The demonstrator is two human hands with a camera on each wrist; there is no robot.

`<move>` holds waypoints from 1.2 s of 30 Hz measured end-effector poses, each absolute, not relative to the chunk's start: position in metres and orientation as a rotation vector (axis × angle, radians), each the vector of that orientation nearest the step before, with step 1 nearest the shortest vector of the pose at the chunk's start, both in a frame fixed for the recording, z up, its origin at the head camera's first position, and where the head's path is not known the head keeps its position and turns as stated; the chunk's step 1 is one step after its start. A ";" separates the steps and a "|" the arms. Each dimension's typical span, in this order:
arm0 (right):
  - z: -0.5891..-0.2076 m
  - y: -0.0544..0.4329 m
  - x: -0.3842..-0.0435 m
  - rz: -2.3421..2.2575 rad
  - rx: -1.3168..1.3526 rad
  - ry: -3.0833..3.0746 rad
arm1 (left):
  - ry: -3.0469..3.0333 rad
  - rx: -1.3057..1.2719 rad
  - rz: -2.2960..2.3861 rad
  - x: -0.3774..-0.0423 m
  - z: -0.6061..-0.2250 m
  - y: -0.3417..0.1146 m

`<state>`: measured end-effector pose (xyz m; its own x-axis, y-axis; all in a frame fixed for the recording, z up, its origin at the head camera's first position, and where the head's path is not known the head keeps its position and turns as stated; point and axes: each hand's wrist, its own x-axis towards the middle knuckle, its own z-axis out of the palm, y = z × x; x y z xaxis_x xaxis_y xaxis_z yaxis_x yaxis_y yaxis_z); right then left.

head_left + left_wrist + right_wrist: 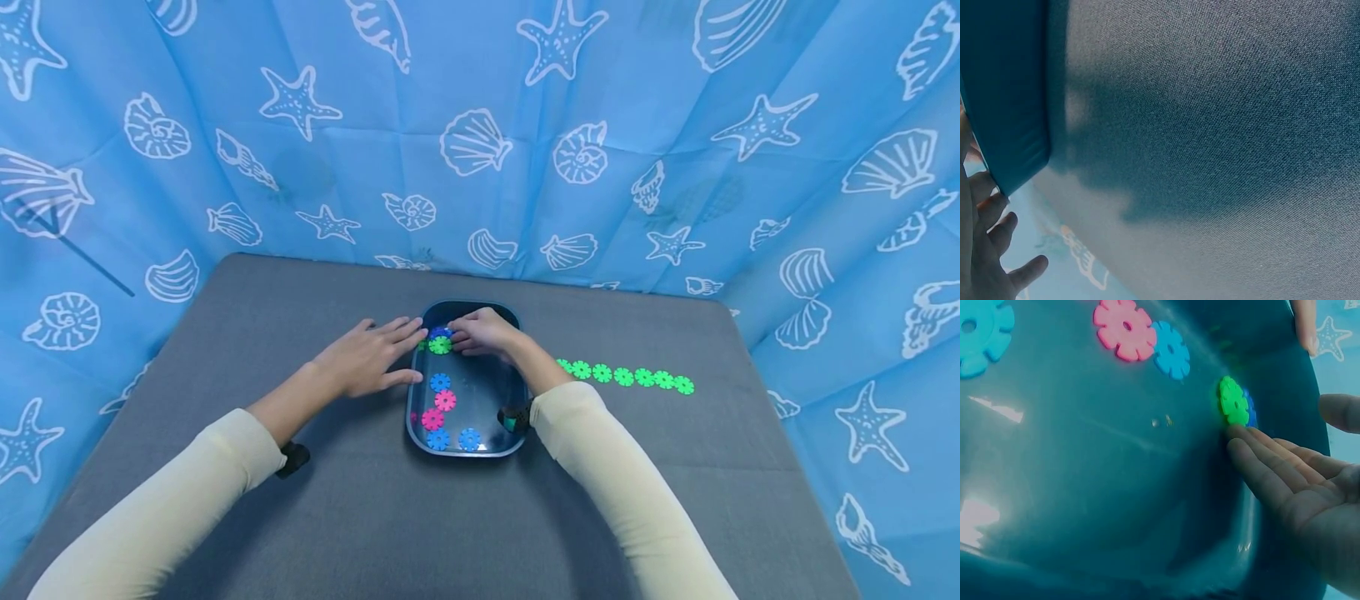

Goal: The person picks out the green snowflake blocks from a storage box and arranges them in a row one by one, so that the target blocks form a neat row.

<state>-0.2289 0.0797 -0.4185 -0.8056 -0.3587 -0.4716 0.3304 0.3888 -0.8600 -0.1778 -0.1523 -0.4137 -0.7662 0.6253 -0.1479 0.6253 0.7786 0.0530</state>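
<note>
A dark blue-grey tray holds several flower-shaped notched plastic discs. My right hand reaches into its far end, fingers extended and thumb apart. In the right wrist view its fingertips are right at the lower edge of a green disc, which overlaps a dark blue disc by the tray wall. My left hand is spread at the tray's left rim, fingertips at the edge. Nearer in the tray lie a blue disc, pink discs and more blue discs.
To the right of the tray, a row of several green discs lies on the grey cloth-covered table, partly behind the right forearm. A blue curtain with white shell and starfish prints hangs behind the table and along its sides.
</note>
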 end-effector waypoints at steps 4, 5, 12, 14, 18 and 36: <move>-0.420 0.075 -0.227 -1.447 -0.062 2.066 | 2.815 0.998 0.004 -0.178 -0.414 -0.152; -0.420 0.074 -0.227 -1.432 -0.084 2.094 | 2.814 1.000 0.004 -0.178 -0.414 -0.152; -0.420 0.068 -0.222 -1.345 -0.123 2.183 | 2.804 0.996 0.037 -0.177 -0.413 -0.153; -0.419 0.067 -0.222 -1.348 -0.103 2.156 | 2.803 0.994 0.038 -0.177 -0.413 -0.153; -0.420 0.066 -0.220 -1.346 -0.090 2.138 | 2.805 0.995 0.033 -0.177 -0.412 -0.153; -0.427 0.047 -0.216 -1.273 -0.087 2.122 | 2.799 0.990 0.013 -0.177 -0.412 -0.153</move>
